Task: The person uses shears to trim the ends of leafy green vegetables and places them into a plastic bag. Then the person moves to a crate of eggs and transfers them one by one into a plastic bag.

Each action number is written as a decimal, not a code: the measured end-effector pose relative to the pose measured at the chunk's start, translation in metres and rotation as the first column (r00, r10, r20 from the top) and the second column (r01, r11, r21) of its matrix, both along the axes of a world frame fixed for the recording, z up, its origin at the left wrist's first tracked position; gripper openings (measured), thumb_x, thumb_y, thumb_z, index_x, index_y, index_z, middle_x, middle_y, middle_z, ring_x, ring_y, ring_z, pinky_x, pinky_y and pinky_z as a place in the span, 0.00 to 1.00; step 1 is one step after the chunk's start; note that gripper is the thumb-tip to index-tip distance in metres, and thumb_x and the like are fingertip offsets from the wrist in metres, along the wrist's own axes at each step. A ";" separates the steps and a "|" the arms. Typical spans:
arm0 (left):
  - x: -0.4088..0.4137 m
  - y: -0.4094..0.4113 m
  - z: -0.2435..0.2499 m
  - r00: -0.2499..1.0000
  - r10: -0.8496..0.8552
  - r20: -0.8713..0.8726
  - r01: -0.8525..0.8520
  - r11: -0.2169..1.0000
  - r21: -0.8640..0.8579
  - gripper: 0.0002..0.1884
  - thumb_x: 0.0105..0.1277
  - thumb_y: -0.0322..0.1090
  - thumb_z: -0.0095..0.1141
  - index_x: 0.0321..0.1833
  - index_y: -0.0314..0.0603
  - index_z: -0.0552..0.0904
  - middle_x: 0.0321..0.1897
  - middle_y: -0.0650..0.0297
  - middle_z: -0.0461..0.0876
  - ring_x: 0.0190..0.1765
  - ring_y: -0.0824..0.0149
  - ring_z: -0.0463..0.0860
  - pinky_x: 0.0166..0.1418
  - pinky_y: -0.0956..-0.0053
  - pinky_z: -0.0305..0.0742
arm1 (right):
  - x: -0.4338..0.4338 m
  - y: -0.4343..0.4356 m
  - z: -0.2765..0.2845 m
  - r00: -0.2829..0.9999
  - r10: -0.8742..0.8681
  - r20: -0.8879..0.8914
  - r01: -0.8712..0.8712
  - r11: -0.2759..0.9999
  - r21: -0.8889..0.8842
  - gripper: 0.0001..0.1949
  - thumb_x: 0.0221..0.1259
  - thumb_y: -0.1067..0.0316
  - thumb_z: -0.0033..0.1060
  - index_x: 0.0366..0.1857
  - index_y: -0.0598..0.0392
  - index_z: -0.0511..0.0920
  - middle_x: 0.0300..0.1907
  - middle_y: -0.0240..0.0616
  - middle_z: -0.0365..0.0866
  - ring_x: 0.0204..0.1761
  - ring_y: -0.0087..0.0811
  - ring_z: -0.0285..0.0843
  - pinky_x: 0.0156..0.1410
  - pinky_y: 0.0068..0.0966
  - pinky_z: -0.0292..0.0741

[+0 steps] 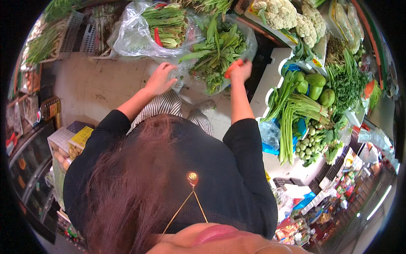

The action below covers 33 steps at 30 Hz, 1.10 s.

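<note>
My right hand (243, 71) is closed around a red-orange object (232, 68), mostly covered by my fingers, so its kind is unclear. It is at the right side of a heap of long-leaved greens (219, 47) lying in a clear plastic bag (250, 35). Left of that heap, my left hand (160, 78) has its fingers apart beside some clear film and grips nothing visible. Farther from me, a second clear plastic bag (130, 35) holds bunched leafy greens (166, 19). A red chili pepper (157, 37) rests on these bunches.
Cauliflowers (279, 14) sit in a box at the upper right. Along my right, a white foam box (269, 76) borders long beans (287, 133), green squashes (317, 85) and small round eggplants (307, 146). Plastic crates (68, 31) stand at far left above the tiled floor (98, 82).
</note>
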State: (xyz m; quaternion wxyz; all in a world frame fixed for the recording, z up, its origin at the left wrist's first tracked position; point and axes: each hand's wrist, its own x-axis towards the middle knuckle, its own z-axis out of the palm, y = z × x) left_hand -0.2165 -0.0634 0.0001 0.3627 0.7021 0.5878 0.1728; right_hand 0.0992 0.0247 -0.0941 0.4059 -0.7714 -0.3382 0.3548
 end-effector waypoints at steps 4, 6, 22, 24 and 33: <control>-0.025 -0.007 -0.009 1.000 -0.027 0.004 0.027 0.990 -0.136 0.24 0.57 0.34 0.64 0.57 0.43 0.75 0.55 0.52 0.71 0.59 0.50 0.73 0.63 0.64 0.69 | -0.097 0.043 0.047 0.905 0.417 0.087 -0.425 0.895 0.133 0.23 0.47 0.68 0.70 0.49 0.60 0.74 0.39 0.44 0.82 0.40 0.37 0.81 0.49 0.31 0.76; -0.034 0.000 -0.006 0.999 -0.047 0.013 0.049 0.982 -0.181 0.24 0.58 0.35 0.63 0.58 0.44 0.74 0.55 0.52 0.71 0.59 0.52 0.72 0.63 0.63 0.68 | -0.109 0.056 0.048 0.866 0.486 0.117 -0.489 0.872 -0.001 0.28 0.43 0.65 0.74 0.52 0.59 0.73 0.40 0.45 0.82 0.41 0.41 0.81 0.49 0.33 0.77; 0.081 0.099 0.031 0.167 0.616 0.770 0.557 0.586 -0.589 0.29 0.69 0.46 0.51 0.71 0.48 0.62 0.63 0.54 0.70 0.61 0.58 0.73 0.67 0.62 0.67 | 0.033 -0.076 0.128 0.893 0.124 0.433 -0.251 0.936 0.248 0.05 0.54 0.76 0.52 0.32 0.57 0.78 0.32 0.47 0.80 0.38 0.47 0.79 0.44 0.37 0.76; 0.123 0.087 0.027 0.452 0.491 0.745 0.356 0.666 -0.655 0.25 0.71 0.30 0.48 0.70 0.48 0.63 0.58 0.55 0.74 0.59 0.60 0.75 0.64 0.65 0.69 | 0.069 -0.132 0.150 0.921 0.020 0.388 -0.130 0.957 0.259 0.04 0.55 0.76 0.52 0.31 0.58 0.77 0.30 0.46 0.79 0.36 0.46 0.79 0.42 0.36 0.75; 0.388 -0.041 0.062 0.692 0.266 0.671 0.488 0.513 -0.707 0.29 0.68 0.51 0.53 0.71 0.62 0.63 0.67 0.59 0.64 0.65 0.54 0.70 0.62 0.57 0.68 | 0.270 -0.446 0.153 0.732 -0.647 0.213 0.595 0.760 0.262 0.09 0.57 0.66 0.61 0.28 0.61 0.77 0.25 0.45 0.78 0.26 0.34 0.75 0.35 0.29 0.72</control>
